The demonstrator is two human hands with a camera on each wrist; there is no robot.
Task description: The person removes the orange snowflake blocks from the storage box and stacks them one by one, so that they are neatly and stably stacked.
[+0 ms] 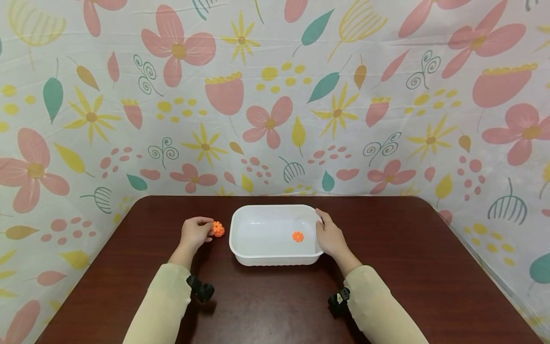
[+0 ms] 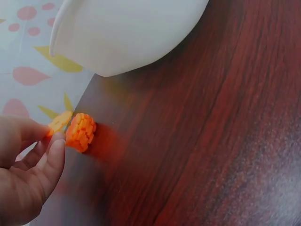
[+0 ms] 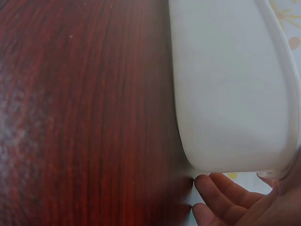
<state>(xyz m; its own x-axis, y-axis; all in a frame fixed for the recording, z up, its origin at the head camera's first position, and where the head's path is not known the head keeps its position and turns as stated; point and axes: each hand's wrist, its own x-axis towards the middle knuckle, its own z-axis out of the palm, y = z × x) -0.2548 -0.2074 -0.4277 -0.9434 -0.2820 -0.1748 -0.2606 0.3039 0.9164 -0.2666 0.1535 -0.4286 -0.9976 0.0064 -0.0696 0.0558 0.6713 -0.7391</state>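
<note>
My left hand (image 1: 195, 234) pinches a thin orange flower-shaped piece (image 2: 59, 123) between thumb and fingertips, left of the white basin (image 1: 275, 261). Right beside that piece, a short stack of orange flower-shaped pieces (image 2: 82, 133) stands on the table, close to the fingertips. Another orange flower-shaped piece (image 1: 298, 236) lies inside the basin, toward its right side. At the basin's right end, my right hand (image 1: 332, 237) holds the rim, with its fingers (image 3: 218, 197) along the outside wall in the right wrist view.
The dark reddish-brown table (image 1: 262, 306) has its far edge just behind the basin. A cloth with printed flowers and leaves (image 1: 275, 157) hangs behind it. Black wrist cameras (image 1: 200, 288) are strapped over both pale sleeves (image 1: 161, 301).
</note>
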